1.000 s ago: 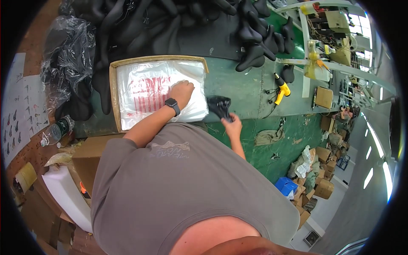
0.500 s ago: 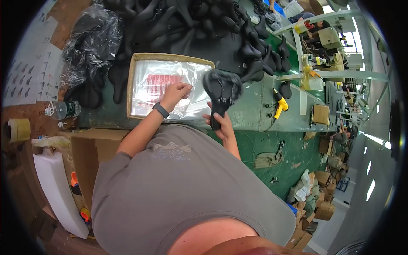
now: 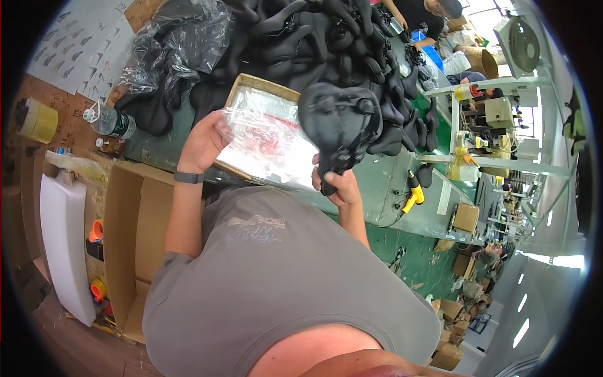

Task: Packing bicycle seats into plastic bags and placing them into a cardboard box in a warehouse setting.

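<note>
My right hand (image 3: 340, 185) grips a black bicycle saddle (image 3: 339, 122) by its narrow nose, its underside facing up. To the left, my left hand (image 3: 209, 139) pinches the edge of a clear plastic bag (image 3: 257, 133) with red printing, lifted above a shallow cardboard box (image 3: 246, 80). More clear bags lie flat inside that box. The saddle's wide end is just right of the box and partly covers its far corner.
Many black saddles (image 3: 282, 47) pile up at the back of the green bench. A yellow heat gun (image 3: 413, 193) lies to the right. A water bottle (image 3: 112, 120) and an open carton (image 3: 147, 220) are at the left. Another person (image 3: 427, 22) is at the far right.
My left hand has moved left, drawing a clear bag up from the stack. The saddle in my right hand has come up closer, and the whole view has turned a little.
</note>
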A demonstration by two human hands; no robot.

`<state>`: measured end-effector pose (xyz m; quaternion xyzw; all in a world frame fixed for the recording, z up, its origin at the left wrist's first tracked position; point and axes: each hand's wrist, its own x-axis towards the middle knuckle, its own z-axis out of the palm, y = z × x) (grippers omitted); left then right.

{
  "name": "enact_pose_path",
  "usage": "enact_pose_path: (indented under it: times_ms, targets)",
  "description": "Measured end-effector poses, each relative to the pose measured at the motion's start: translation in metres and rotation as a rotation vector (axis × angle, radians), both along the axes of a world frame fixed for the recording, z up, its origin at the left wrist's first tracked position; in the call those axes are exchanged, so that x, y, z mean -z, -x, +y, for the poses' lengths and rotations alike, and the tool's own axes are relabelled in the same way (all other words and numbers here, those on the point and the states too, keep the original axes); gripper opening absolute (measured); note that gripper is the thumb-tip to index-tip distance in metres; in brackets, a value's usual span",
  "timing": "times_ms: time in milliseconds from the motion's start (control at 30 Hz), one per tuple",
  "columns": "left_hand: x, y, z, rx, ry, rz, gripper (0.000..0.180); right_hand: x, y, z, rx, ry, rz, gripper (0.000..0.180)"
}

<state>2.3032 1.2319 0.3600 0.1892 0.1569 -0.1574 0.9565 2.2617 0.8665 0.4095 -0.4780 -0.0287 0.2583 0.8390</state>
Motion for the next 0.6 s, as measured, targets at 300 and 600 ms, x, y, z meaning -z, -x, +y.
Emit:
enact_pose_path:
  times_ms: [300, 600]
  targets:
    - [-0.091, -0.002, -0.098, 0.641, -0.661, -0.989, 0.022, 0.033, -0.024, 0.003, 0.269, 0.570, 0.084, 0.096]
    - [-0.019, -0.126, -0.098, 0.364, -0.833, -0.413, 0.064, -0.003, -0.129, 0.003, -0.082, 0.636, -0.390, 0.060]
